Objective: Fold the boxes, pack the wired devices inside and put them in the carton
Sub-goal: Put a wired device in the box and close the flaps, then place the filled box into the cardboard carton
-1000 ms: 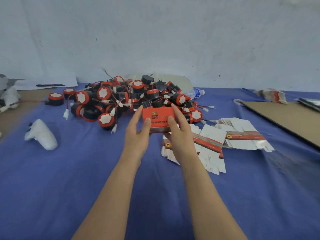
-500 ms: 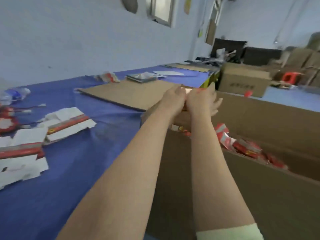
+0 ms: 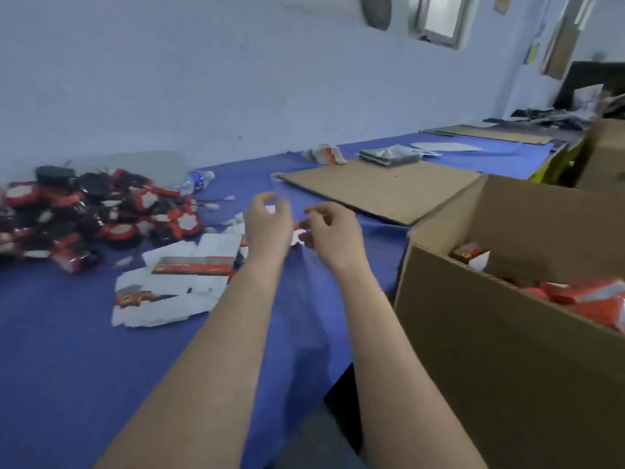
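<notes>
My left hand (image 3: 267,226) and my right hand (image 3: 333,233) hover close together over the blue table, fingers loosely curled. Between them shows a bit of a flat red-and-white box (image 3: 298,231), mostly hidden by the hands. My right fingertips are at its edge; whether they pinch it is unclear. My left hand holds nothing I can see. More flat boxes (image 3: 189,265) lie in a stack to the left. The pile of red-and-black wired devices (image 3: 101,214) sits at the far left. The open brown carton (image 3: 473,275) stands at the right with folded red boxes (image 3: 581,294) inside.
A flat cardboard sheet (image 3: 382,187) lies on the table beyond my hands. A water bottle (image 3: 196,179) lies behind the device pile by the wall. A second carton (image 3: 605,154) stands at the far right. The blue cloth (image 3: 67,333) covers the near table.
Both hands have come back left from over the carton to the flat boxes on the table. The folded red box they held a second ago is out of them.
</notes>
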Available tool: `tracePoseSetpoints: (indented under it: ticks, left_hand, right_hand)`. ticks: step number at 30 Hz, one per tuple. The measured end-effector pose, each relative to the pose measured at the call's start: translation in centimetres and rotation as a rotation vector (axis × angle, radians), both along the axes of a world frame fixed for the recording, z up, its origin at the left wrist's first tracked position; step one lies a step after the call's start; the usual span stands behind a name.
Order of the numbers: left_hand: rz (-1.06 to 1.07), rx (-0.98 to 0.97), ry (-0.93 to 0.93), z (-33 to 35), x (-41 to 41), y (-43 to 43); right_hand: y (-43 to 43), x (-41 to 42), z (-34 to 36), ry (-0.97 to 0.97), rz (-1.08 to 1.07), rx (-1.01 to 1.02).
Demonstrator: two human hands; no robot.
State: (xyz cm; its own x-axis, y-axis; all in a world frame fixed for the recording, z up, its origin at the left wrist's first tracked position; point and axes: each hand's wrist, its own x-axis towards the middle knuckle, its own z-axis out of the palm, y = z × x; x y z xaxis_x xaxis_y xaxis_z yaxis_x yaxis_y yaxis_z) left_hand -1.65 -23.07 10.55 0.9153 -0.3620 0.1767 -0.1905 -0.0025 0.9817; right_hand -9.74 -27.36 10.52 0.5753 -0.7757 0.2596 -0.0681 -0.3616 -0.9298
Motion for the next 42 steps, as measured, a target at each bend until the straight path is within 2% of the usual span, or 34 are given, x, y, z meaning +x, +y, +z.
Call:
tracePoseSetpoints:
  ticks: [3, 6, 9, 11, 14, 16, 18, 20, 21, 23, 26, 28, 29, 31, 32, 35, 39, 42]
  left_hand:
    - [0.250, 0.248, 0.057, -3.6, 6.6, 6.5]
    - [0.277, 0.461, 0.086, -6.5, 9.6, 10.8]
    - [0.171, 0.571, 0.015, -7.7, 10.1, 12.0]
    - [0.170, 0.563, 0.023, -7.9, 10.7, 12.3]
    - [0.227, 0.422, 0.089, -7.4, 11.8, 13.2]
    - [0.267, 0.168, 0.113, -7.0, 12.0, 13.9]
    - [0.223, -0.073, 0.220, -6.4, 12.0, 14.5]
    - [0.083, -0.273, 0.317, -6.1, 12.2, 14.9]
    - [0.054, -0.309, 0.287, -6.0, 12.1, 15.3]
    - [0.134, -0.288, 0.162, -5.9, 12.3, 16.3]
    - [0.252, -0.165, -0.007, -6.4, 13.0, 18.3]
    - [0.337, -0.066, -0.102, -7.2, 13.9, 20.0]
    - [0.375, -0.021, -0.145, -7.6, 14.3, 20.9]
    - [0.400, 0.067, -0.226, -8.0, 14.6, 22.7]
    - [0.406, 0.118, -0.282, -8.1, 14.5, 23.5]
    - [0.463, 0.258, -0.460, -8.5, 14.2, 25.8]
    - [0.638, 0.354, -0.334, -9.5, 14.1, 28.2]
    - [0.755, 0.291, -0.279, -9.8, 13.8, 28.9]
  right_hand:
    - [3.4, 6.1, -3.9, 0.296, 0.178, -0.101]
    - [5.8, 10.3, -6.9, 0.472, 0.228, -0.087]
    - [6.9, 12.9, -8.6, 0.444, 0.117, -0.042]
    - [7.2, 13.6, -8.7, 0.348, 0.039, 0.026]
    - [7.1, 14.4, -8.2, 0.107, 0.003, 0.146]
    - [7.4, 14.7, -7.4, -0.062, 0.024, 0.251]
    - [8.1, 15.3, -6.6, -0.180, 0.093, 0.413]
    - [9.4, 16.1, -6.2, -0.217, 0.241, 0.572]
    - [10.1, 16.6, -6.1, -0.221, 0.337, 0.637]
    - [11.8, 17.3, -6.2, -0.203, 0.480, 0.671]
    - [14.1, 18.7, -6.4, -0.078, 0.446, 0.533]
    - [15.3, 19.6, -6.5, -0.028, 0.340, 0.275]
    - [15.9, 19.9, -6.4, -0.102, 0.314, 0.144]
    - [17.6, 20.2, -5.8, -0.320, 0.394, -0.059]
    - [18.5, 20.4, -5.6, -0.370, 0.464, -0.142]
    - [20.4, 21.0, -5.7, -0.313, 0.641, -0.283]
    - [21.3, 21.3, -7.5, -0.143, 0.664, -0.429]
    - [21.5, 21.2, -10.0, 0.017, 0.755, -0.566]
